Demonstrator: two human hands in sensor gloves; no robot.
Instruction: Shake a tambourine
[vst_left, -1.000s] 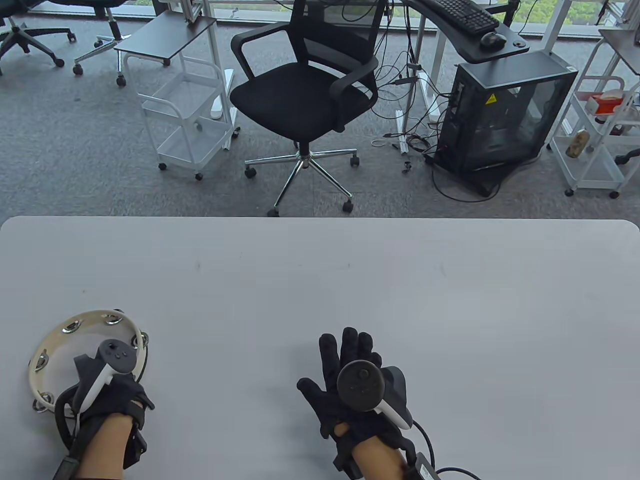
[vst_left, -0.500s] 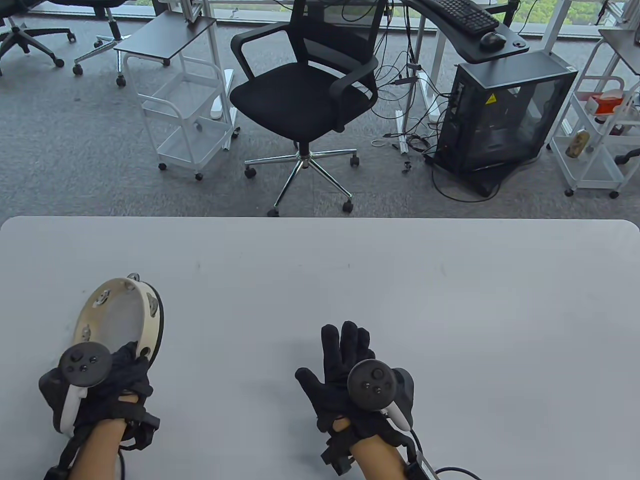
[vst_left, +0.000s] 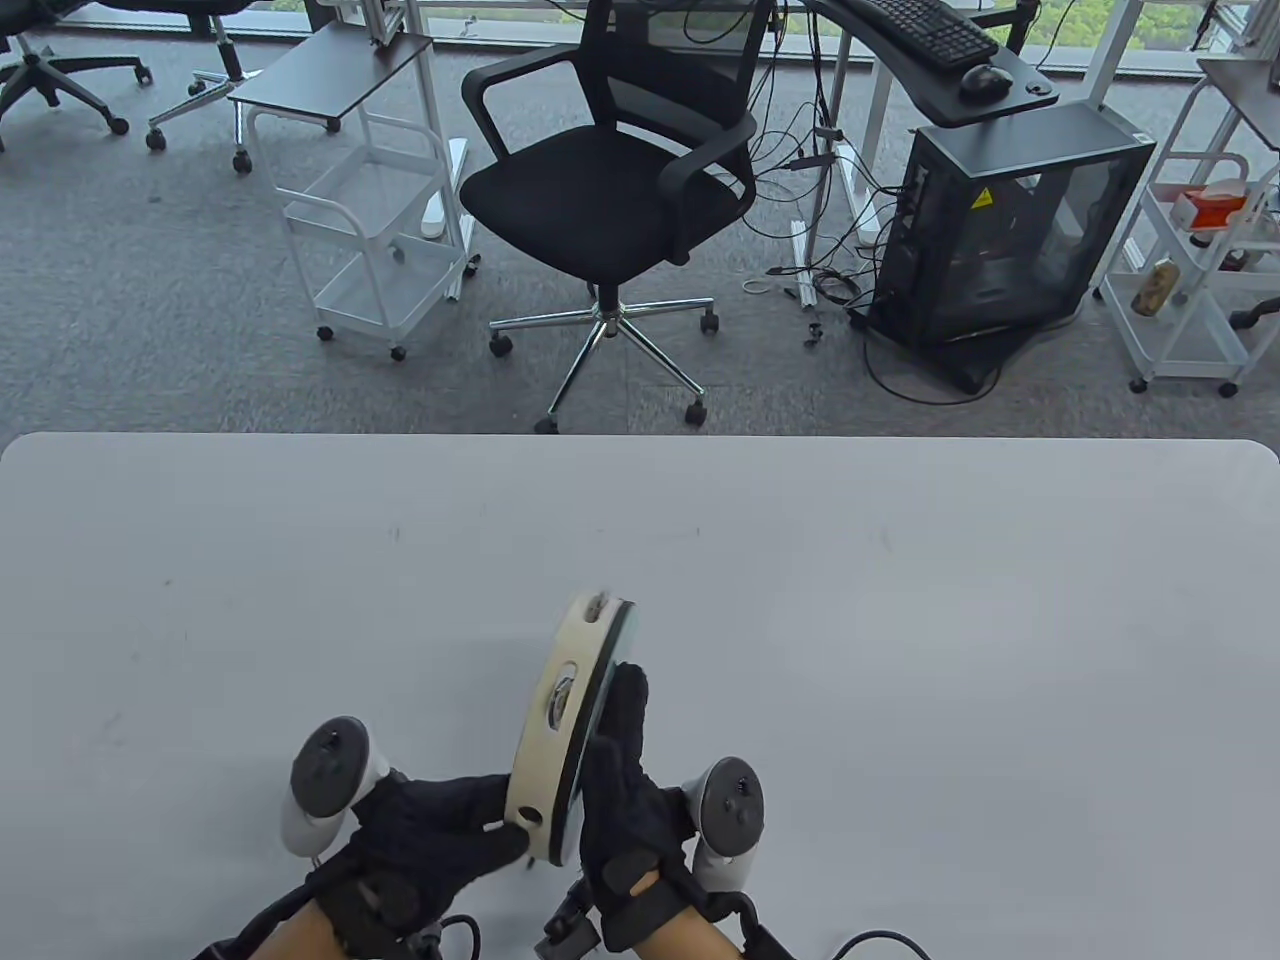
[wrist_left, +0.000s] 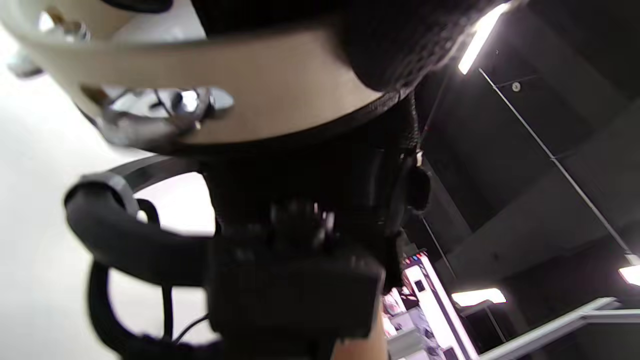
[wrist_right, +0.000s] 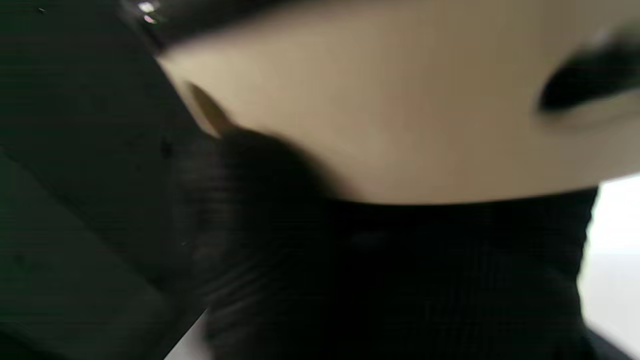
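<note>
The cream tambourine (vst_left: 562, 700) with metal jingles stands on edge above the table's near middle. My left hand (vst_left: 470, 835) grips its lower rim from the left. My right hand (vst_left: 620, 745) lies with fingers stretched up along the tambourine's right face, touching it. The left wrist view shows the rim (wrist_left: 260, 100) and a jingle close up under my fingers. The right wrist view is blurred and filled by the cream tambourine (wrist_right: 400, 95) against my dark glove.
The grey table (vst_left: 900, 620) stretches far and to both sides. Beyond its far edge stand a black office chair (vst_left: 610, 190), a white cart (vst_left: 370, 250) and a computer tower (vst_left: 1010, 230) on the floor.
My left hand has carried the tambourine from the table's left to the near middle and turned it on edge. My right hand has turned and come against its right face.
</note>
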